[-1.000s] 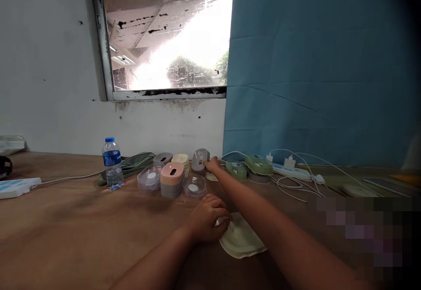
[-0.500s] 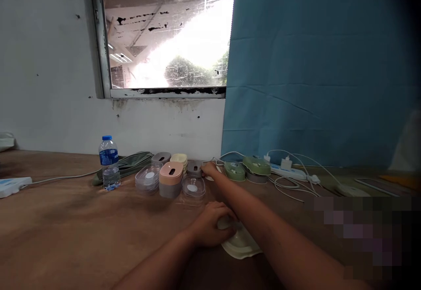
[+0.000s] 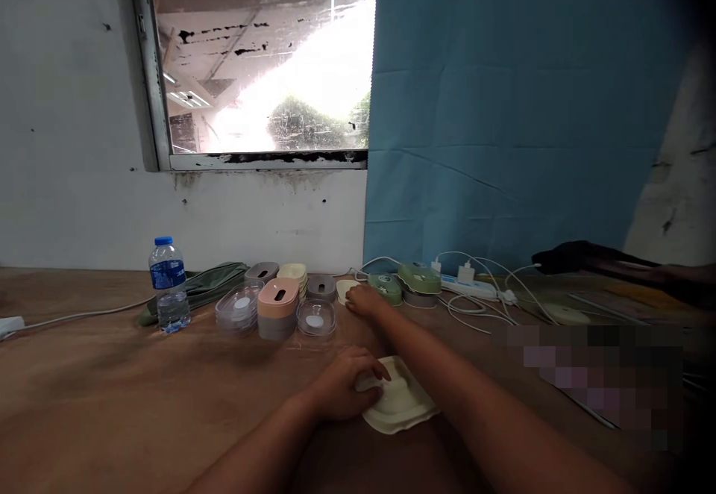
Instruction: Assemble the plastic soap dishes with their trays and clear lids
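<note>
My left hand (image 3: 347,383) is at the front middle of the table. Its thumb and fingers curve round the left side of a pale cream plastic piece with a wavy rim (image 3: 400,404). My right forearm crosses over the far right part of that piece. Farther back, my right hand (image 3: 365,300) has its fingers curled at the near edge of a small cream lid-like piece (image 3: 347,289). A grey box with a slotted top (image 3: 321,287) stands just left of it. To its right are green containers (image 3: 387,286).
Clear lids (image 3: 316,319), a pink-topped grey box (image 3: 278,311) and a cream stack (image 3: 294,274) stand left of my right hand. Farther left are a water bottle (image 3: 169,292) and a green pouch (image 3: 215,285). A power strip (image 3: 475,287) with cables lies right; a dark shape (image 3: 564,257) reaches in.
My view has turned slightly right. My right hand has shifted right and nearer, showing more of the small cream piece. The dark shape has come in from the right.
</note>
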The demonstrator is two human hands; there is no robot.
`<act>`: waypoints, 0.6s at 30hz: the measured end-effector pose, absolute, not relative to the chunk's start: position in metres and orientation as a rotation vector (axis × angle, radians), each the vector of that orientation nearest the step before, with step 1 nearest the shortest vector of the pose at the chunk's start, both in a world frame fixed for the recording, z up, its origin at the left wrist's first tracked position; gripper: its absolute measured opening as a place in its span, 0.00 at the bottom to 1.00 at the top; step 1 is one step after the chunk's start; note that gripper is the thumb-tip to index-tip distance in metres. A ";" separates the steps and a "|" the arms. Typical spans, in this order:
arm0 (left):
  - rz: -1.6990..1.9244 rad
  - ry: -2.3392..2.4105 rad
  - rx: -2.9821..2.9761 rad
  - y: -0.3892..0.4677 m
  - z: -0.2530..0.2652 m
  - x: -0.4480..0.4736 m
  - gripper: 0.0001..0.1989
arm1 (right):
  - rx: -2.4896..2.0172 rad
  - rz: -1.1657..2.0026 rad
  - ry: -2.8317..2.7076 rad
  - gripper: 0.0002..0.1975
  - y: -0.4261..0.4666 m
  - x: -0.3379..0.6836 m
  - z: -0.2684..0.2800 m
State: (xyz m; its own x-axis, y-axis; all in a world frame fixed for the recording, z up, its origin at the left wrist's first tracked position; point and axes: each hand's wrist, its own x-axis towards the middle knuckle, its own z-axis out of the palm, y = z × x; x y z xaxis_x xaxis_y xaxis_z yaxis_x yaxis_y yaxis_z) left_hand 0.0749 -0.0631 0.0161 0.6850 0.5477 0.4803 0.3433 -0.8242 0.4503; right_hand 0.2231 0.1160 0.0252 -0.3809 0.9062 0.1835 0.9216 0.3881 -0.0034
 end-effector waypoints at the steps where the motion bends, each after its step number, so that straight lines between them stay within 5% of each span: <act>1: 0.885 0.705 2.577 -0.063 0.016 0.075 0.10 | -1.644 -0.187 -2.506 0.14 0.114 0.225 0.025; 18: 0.680 0.516 2.634 -0.065 0.020 0.066 0.20 | -1.589 -0.403 -2.571 0.14 0.092 0.210 0.032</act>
